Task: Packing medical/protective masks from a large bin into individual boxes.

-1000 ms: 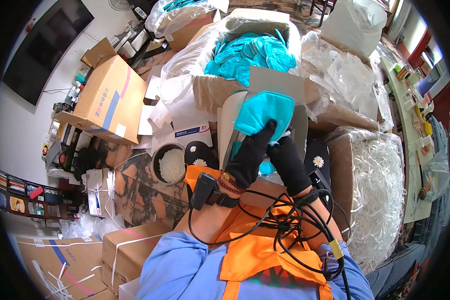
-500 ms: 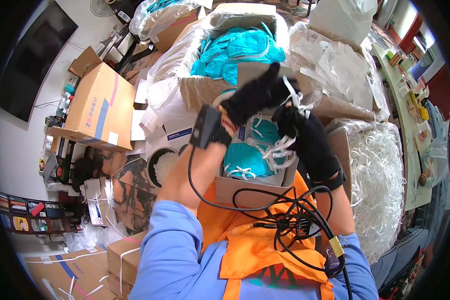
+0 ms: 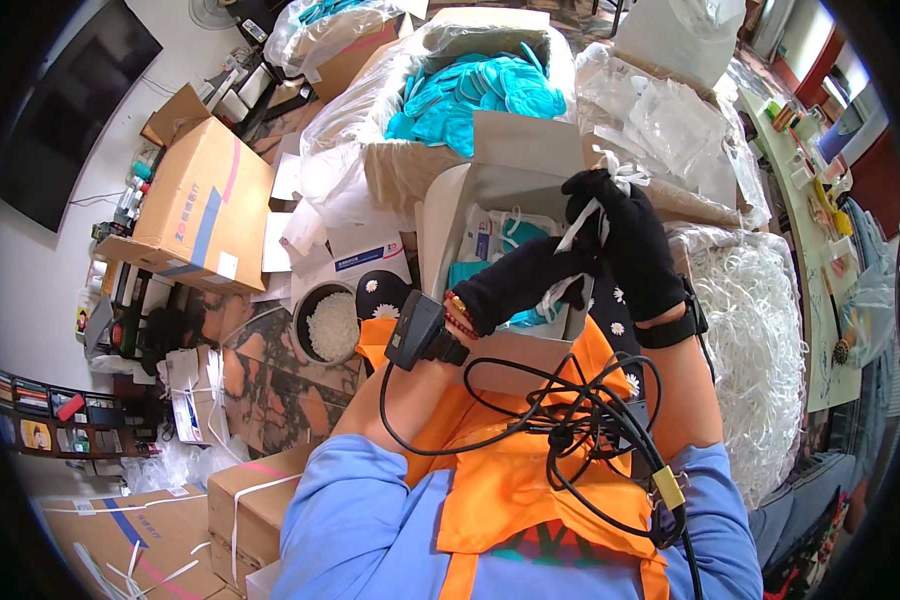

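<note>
My right hand, in a black glove, is closed on a small bunch of white elastic straps that stick out above the fingers. My left hand, gloved too, meets it with the fingers closed on a strap running between both hands. Both are over the right side of an open white carton on my lap. Inside it lie a teal mask with white straps and a clear packet; my left hand and wrist hide much of the contents.
Ahead, a plastic-lined box holds a heap of teal masks. To the right, a box overflows with white straps. A round bowl of white bits and a brown carton are on the left. A black cable bundle lies over my apron.
Both hands have come nearer to me and to the right, the left one now lower over the carton. The strapped masks seen in front before are now mostly covered by my left hand.
</note>
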Tool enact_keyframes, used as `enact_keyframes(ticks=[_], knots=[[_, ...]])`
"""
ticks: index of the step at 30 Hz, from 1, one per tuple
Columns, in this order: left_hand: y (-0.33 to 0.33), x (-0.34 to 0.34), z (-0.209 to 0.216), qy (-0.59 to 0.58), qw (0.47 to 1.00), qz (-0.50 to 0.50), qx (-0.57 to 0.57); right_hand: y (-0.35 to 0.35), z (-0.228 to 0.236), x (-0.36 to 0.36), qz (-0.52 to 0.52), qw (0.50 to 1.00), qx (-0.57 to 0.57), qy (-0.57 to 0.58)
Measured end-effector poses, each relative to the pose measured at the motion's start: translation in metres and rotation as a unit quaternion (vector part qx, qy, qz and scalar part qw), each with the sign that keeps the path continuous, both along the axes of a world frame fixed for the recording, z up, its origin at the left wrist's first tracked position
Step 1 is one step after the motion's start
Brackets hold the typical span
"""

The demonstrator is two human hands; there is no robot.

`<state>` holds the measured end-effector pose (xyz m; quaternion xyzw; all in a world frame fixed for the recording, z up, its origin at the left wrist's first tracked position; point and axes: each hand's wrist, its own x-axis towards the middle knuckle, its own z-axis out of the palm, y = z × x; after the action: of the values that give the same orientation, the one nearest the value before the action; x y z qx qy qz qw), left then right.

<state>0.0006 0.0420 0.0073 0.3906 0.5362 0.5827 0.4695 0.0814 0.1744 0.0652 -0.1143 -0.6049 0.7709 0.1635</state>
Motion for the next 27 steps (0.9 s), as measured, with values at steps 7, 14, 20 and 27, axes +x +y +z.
enact_keyframes(ticks=[7, 14, 20, 27], knots=[[-0.020, 0.019, 0.019, -0.111, 0.992, -0.017, -0.058, 0.005, -0.002, 0.012, -0.020, 0.999, 0.037, 0.001], [-0.030, 0.029, 0.015, -0.235, 0.969, -0.019, -0.070, 0.001, -0.020, 0.004, -0.080, 0.995, 0.036, 0.052], [-0.040, 0.029, 0.009, -0.194, 0.977, -0.080, -0.028, 0.006, 0.000, 0.008, -0.036, 0.999, -0.019, 0.030], [-0.033, 0.031, 0.010, -0.176, 0.972, -0.076, -0.132, 0.020, -0.012, 0.003, -0.011, 0.996, -0.083, 0.043]])
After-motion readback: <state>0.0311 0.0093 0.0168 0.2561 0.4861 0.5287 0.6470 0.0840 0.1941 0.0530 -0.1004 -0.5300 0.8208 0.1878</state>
